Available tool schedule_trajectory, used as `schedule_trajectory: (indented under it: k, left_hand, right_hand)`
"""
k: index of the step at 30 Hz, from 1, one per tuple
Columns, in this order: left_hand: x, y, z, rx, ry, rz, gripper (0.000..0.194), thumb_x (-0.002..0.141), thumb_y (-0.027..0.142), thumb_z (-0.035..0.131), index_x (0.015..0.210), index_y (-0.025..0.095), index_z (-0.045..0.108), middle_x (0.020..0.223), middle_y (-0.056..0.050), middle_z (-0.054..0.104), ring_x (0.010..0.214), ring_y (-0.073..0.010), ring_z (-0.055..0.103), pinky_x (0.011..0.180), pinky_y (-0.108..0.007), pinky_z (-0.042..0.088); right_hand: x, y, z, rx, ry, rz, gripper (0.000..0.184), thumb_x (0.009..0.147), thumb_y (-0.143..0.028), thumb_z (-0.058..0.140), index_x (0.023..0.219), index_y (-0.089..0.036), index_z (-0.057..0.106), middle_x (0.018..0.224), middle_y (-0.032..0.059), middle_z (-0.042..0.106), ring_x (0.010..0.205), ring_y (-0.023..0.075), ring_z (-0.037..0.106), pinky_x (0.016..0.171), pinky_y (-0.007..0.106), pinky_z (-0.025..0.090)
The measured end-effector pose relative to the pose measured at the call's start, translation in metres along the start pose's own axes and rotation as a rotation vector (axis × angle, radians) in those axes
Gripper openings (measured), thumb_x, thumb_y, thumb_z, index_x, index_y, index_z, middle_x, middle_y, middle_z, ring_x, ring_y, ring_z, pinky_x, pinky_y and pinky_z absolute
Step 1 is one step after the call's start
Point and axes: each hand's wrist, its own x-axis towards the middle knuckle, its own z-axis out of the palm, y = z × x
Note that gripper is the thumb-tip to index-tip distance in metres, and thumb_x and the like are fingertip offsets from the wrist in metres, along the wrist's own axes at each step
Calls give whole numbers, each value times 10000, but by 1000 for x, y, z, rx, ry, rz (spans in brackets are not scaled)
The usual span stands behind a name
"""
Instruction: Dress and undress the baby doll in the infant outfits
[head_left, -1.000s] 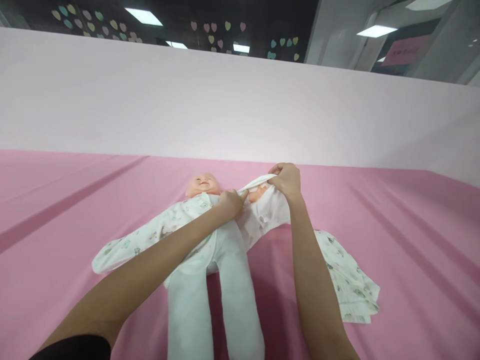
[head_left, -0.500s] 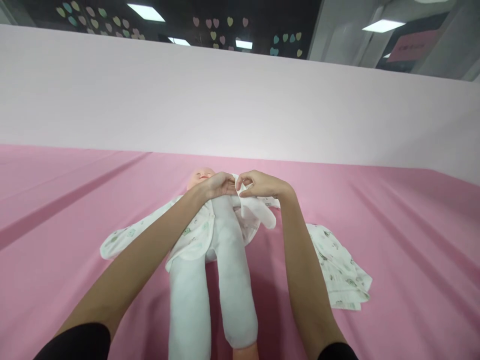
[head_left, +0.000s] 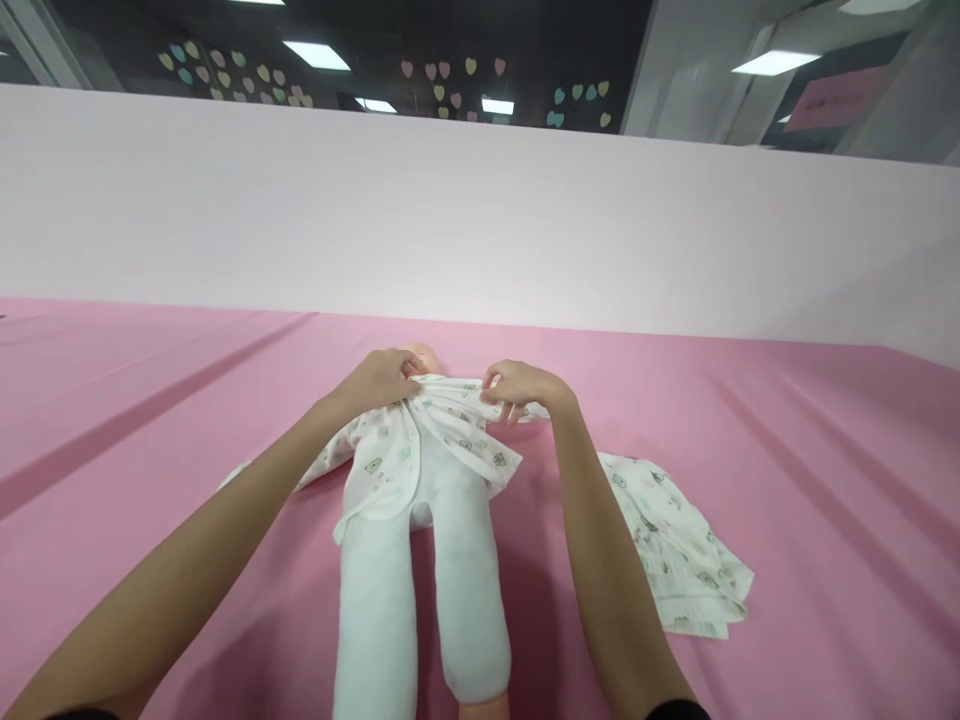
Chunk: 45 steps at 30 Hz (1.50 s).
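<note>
A baby doll (head_left: 454,560) with a white cloth body lies on its back, legs toward me. It wears a white printed baby jacket (head_left: 386,455), whose right front panel now lies across the chest. At the collar, my left hand (head_left: 386,378) pinches the jacket's edge near the doll's chin and hides part of its head. My right hand (head_left: 517,388) is at the sleeve on the doll's right-hand side of the view, thumb and forefinger closed on the cloth, the other fingers loose.
A folded piece of printed white clothing (head_left: 675,545) lies to the right of my right forearm. Pink sheeting (head_left: 825,500) with creases covers the surface. A white low wall (head_left: 480,220) runs along the back, below a dark window with heart stickers.
My left hand has moved left to the collar. The right panel of the jacket has come over the chest, and the doll's white arm is now covered by the sleeve.
</note>
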Motion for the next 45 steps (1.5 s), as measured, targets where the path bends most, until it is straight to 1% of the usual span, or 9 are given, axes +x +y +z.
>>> schedule_trajectory:
  k: [8,13,17,22,29,33,36,40,45]
  left_hand:
    - [-83,-39,38,-153,325,-233,634,827,503,400,1348,154,309,1337,-161,404,1228,-261,412,998,-438,360]
    - [-107,-18,59,-173,170,-157,550,905,495,237,1402,261,218,1473,-95,265,1383,-265,136,1058,-616,-23]
    - [-87,-6,62,-195,126,-146,528,905,480,260,1401,299,233,1503,-45,195,1393,-269,-11,1025,-642,-73]
    - [-51,-18,65,-246,77,-57,547,905,446,289,1417,282,193,1501,-36,198,1391,-276,16,1035,-623,-68]
    - [-63,11,68,-82,168,-55,625,870,474,362,1410,188,231,1480,-151,227,1365,-359,134,1027,-625,145]
    - [-95,45,73,62,183,75,509,845,299,391,1344,198,388,1477,-144,237,1353,-378,167,1005,-633,198]
    - [-113,59,80,31,209,111,471,824,217,378,1284,264,470,1430,-67,361,1343,-372,203,997,-672,168]
    - [-125,50,88,-195,341,114,422,778,200,462,1187,240,555,1304,-44,518,1303,-296,322,1081,-556,177]
    - [-135,24,96,-442,619,82,463,772,239,551,1230,179,507,1414,-106,321,1301,-237,327,1078,-365,292]
  right_hand:
    - [19,-10,23,-175,-172,16,259,739,-263,595,959,-133,553,690,56,673,520,207,664,662,340,522]
    - [18,-15,30,-196,-206,60,452,666,-402,688,1013,-141,559,624,36,673,540,220,667,714,367,512]
    - [18,-17,36,-292,-195,130,832,518,-636,711,1142,-125,504,732,77,692,538,240,659,671,385,514]
    - [16,-9,48,-239,16,147,1078,533,-740,621,1328,-81,312,1114,202,610,633,230,666,617,324,509]
    - [-12,-10,121,-411,514,212,731,888,-554,202,1392,-24,217,1271,310,451,1121,376,507,819,478,449]
    - [-35,-12,157,-637,524,87,526,876,-312,321,1341,-70,362,1422,253,280,1295,421,266,817,501,450]
    - [-49,-7,168,-668,579,60,517,860,-253,342,1350,-90,355,1426,237,278,1262,397,334,842,476,439]
    - [-64,0,172,-472,660,153,624,851,-383,401,1399,-127,243,1338,240,386,1070,333,539,843,455,436]
    - [-77,11,175,-194,768,88,626,791,-440,505,1333,-167,352,1315,149,450,1153,283,490,945,410,388]
